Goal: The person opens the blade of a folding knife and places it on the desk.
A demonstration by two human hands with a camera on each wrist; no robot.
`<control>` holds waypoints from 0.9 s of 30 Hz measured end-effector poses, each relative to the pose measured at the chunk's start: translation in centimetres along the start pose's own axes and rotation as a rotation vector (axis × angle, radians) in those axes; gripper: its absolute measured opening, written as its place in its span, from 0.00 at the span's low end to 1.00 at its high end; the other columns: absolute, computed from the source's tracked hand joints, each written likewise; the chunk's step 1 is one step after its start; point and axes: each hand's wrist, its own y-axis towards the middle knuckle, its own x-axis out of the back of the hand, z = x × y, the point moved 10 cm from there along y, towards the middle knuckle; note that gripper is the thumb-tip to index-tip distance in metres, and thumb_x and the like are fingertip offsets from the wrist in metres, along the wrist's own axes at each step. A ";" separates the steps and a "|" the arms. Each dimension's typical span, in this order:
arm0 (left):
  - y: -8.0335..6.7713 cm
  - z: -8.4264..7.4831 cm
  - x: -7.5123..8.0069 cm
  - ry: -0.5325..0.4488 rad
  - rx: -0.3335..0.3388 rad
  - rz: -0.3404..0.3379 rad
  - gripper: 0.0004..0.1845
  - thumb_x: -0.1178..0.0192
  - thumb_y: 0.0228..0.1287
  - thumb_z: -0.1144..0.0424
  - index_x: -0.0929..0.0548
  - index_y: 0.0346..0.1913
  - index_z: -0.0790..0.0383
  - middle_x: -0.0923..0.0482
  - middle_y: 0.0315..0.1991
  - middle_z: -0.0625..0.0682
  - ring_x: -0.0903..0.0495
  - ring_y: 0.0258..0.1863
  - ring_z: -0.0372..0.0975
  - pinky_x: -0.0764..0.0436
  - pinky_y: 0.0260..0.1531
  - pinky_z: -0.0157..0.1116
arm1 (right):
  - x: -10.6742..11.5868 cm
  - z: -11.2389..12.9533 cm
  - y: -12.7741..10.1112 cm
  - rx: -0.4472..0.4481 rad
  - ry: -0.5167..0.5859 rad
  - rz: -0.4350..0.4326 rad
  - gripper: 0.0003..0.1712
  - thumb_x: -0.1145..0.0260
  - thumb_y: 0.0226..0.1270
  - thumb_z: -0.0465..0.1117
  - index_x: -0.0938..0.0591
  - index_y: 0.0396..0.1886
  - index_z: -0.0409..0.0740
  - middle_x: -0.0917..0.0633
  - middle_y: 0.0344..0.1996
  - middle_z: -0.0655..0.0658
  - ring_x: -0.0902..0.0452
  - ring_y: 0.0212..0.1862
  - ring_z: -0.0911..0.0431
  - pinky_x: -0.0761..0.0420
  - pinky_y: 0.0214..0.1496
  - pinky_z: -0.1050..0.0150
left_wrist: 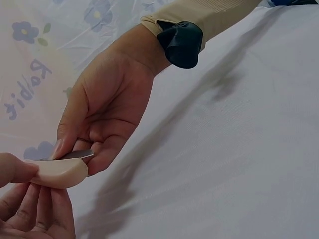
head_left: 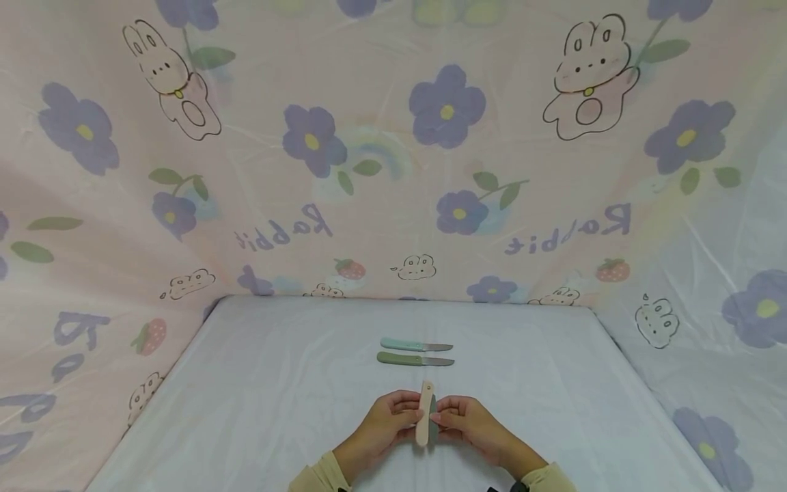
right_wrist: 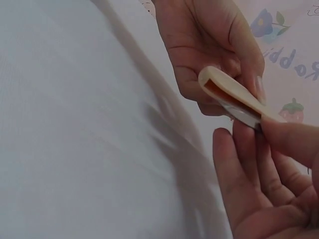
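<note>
i see both hands meeting at the near edge of the bed, the left hand and right hand closing that middle gap around a beige folding knife. just beyond them, toward the far edge, a mint knife and a green knife lie crosswise and block a straight reach. i find open sheet toward both side edges, walled in by the printed curtain.
</note>
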 end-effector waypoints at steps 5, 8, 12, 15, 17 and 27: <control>0.0 0.0 0.2 0.010 -0.001 -0.010 0.18 0.41 0.60 0.71 0.27 0.53 0.73 0.21 0.44 0.59 0.21 0.44 0.43 0.19 0.43 0.40 | 0.1 0.1 -0.1 0.001 -0.013 -0.008 0.16 0.37 0.64 0.38 0.25 0.44 0.29 0.18 0.36 0.43 0.21 0.40 0.55 0.19 0.44 0.57; 0.1 0.3 0.5 0.012 0.012 -0.022 0.18 0.41 0.61 0.71 0.27 0.54 0.72 0.21 0.44 0.58 0.21 0.44 0.43 0.19 0.42 0.40 | 0.2 0.1 -0.2 -0.002 -0.024 -0.021 0.17 0.37 0.63 0.38 0.25 0.44 0.29 0.18 0.35 0.44 0.21 0.39 0.56 0.19 0.44 0.58; 0.2 0.7 0.9 0.012 0.024 -0.029 0.19 0.41 0.61 0.70 0.27 0.54 0.72 0.21 0.45 0.57 0.21 0.43 0.42 0.19 0.41 0.40 | 0.4 0.1 -0.2 -0.011 -0.035 -0.032 0.17 0.37 0.64 0.38 0.26 0.45 0.29 0.19 0.34 0.45 0.23 0.38 0.57 0.19 0.42 0.60; 0.2 0.8 1.2 0.016 0.018 -0.026 0.19 0.41 0.61 0.71 0.27 0.54 0.72 0.21 0.45 0.57 0.21 0.43 0.41 0.19 0.40 0.39 | 0.5 0.2 -0.3 -0.009 -0.062 -0.042 0.17 0.38 0.65 0.39 0.26 0.46 0.29 0.19 0.34 0.46 0.24 0.38 0.58 0.20 0.41 0.63; 0.2 0.6 1.2 0.022 0.010 -0.016 0.19 0.41 0.61 0.70 0.27 0.54 0.72 0.21 0.45 0.58 0.21 0.43 0.41 0.19 0.40 0.39 | 0.7 0.4 -0.3 -0.001 -0.087 -0.051 0.17 0.39 0.66 0.39 0.26 0.46 0.29 0.20 0.34 0.46 0.25 0.38 0.58 0.21 0.40 0.64; -0.2 -0.6 1.5 0.125 0.004 0.069 0.19 0.41 0.62 0.68 0.26 0.55 0.72 0.21 0.47 0.59 0.22 0.44 0.42 0.19 0.40 0.37 | 1.1 1.5 -0.6 0.029 -0.215 -0.072 0.18 0.40 0.67 0.40 0.25 0.47 0.28 0.19 0.37 0.47 0.26 0.41 0.58 0.21 0.43 0.64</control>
